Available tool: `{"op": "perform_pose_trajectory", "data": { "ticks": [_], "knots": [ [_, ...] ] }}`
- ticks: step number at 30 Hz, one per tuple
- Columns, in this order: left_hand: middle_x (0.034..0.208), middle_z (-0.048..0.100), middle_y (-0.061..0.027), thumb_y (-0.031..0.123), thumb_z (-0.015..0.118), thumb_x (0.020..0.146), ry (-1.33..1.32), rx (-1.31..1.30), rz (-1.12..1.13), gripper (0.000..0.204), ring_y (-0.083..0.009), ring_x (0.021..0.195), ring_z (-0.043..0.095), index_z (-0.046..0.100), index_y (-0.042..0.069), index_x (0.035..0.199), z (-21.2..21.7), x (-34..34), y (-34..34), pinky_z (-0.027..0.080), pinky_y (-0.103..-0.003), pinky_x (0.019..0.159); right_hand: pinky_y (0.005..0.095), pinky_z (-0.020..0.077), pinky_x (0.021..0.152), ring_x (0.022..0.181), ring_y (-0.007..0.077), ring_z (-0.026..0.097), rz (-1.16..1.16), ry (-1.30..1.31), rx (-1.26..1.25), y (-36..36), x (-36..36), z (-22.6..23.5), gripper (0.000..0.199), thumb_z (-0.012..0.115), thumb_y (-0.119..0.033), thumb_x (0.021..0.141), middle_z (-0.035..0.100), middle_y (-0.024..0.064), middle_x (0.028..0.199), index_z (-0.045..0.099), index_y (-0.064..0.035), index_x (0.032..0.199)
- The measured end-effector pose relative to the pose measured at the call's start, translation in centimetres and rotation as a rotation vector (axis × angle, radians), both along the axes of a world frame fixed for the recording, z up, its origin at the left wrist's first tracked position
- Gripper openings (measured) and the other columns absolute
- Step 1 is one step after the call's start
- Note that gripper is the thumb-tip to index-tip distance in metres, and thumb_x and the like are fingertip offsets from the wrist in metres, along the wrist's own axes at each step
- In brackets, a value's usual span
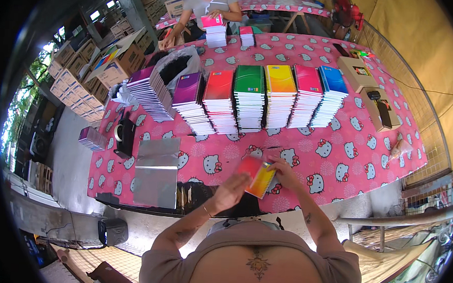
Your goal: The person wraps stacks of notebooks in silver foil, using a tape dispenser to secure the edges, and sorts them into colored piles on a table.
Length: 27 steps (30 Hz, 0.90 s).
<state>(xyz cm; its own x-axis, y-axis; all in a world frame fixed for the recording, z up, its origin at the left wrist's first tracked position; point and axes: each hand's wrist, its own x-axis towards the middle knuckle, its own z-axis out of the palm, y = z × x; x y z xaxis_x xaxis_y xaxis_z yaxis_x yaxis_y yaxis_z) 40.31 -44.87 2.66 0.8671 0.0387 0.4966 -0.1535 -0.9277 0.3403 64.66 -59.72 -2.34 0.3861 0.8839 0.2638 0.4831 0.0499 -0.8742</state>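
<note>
Near the table's front edge, a red notebook [249, 165] lies overlapping a yellow spiral notebook [263, 182]. My left hand [231, 193] is closed at the red notebook's near edge, somewhat smeared by motion. My right hand [284, 174] pinches the upper right corner of the yellow notebook beside its spiral. Beyond them stands a row of tall notebook stacks: purple [189, 87], red [220, 84], green [249, 80], yellow [280, 79], pink [309, 78] and blue [333, 79]. Another purple stack [142, 76] leans at the row's left end.
Clear plastic sheets [157, 164] lie left of my hands, near a black tape dispenser [125, 138] and a small notebook stack [91, 138]. Cardboard boxes [358, 74] sit at the right. Across the table, a person [210, 4] handles a pink-topped stack [216, 35].
</note>
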Motion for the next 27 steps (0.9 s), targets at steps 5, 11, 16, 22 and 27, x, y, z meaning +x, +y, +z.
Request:
{"op": "perform_pose_trajectory", "data": {
  "ticks": [5,11,16,22,27],
  "knots": [
    [0.134,0.058,-0.0205,0.022,0.063,0.095,0.127,0.091,0.023,0.046,-0.034,0.124,0.057,0.054,0.002,0.136,1.9,3.4,1.4,0.036,-0.054,0.111,0.0485,0.0396,0.108,0.13,0.0409,0.047,-0.418,-0.5,-0.048,2.6,2.8,3.5,0.054,0.055,0.008,0.077,0.049,0.0178,0.143,0.06,-0.0096,0.127],
    [0.14,0.055,-0.0178,0.02,0.064,0.093,-0.304,0.356,0.377,0.054,-0.0337,0.13,0.053,0.049,0.002,0.141,15.7,17.1,10.1,0.031,-0.054,0.114,0.0475,0.042,0.097,0.115,0.0302,0.057,-0.769,-1.046,0.165,7.5,11.9,18.2,0.051,0.063,-0.003,0.081,0.058,0.0116,0.127,0.06,-0.013,0.131],
    [0.117,0.068,-0.0173,0.009,0.063,0.091,-0.274,0.266,0.221,0.036,-0.0359,0.112,0.065,0.062,0.001,0.126,16.8,14.5,11.7,0.039,-0.052,0.109,0.0433,0.0439,0.088,0.098,0.0288,0.061,-0.838,-0.91,0.23,2.2,10.0,18.3,0.031,0.064,-0.002,0.083,0.064,0.0093,0.098,0.068,-0.0111,0.112],
    [0.131,0.061,-0.0164,0.004,0.062,0.09,-0.292,0.084,0.026,0.037,-0.035,0.124,0.058,0.062,0.004,0.127,6.2,3.7,2.3,0.044,-0.049,0.105,0.0384,0.0464,0.1,0.118,0.0287,0.06,-0.059,0.177,0.269,-2.1,1.3,4.0,0.036,0.052,0.015,0.08,0.066,0.0157,0.12,0.063,-0.0038,0.109],
    [0.142,0.053,-0.0186,0.015,0.063,0.092,0.076,0.077,-0.095,0.041,-0.0354,0.132,0.05,0.06,0.007,0.132,-0.7,0.6,0.2,0.039,-0.052,0.109,0.0422,0.0439,0.104,0.13,0.0411,0.05,-0.283,-0.155,-0.015,-0.9,-0.8,0.8,0.044,0.048,0.013,0.078,0.056,0.0192,0.136,0.061,-0.005,0.116]
  ]
}}
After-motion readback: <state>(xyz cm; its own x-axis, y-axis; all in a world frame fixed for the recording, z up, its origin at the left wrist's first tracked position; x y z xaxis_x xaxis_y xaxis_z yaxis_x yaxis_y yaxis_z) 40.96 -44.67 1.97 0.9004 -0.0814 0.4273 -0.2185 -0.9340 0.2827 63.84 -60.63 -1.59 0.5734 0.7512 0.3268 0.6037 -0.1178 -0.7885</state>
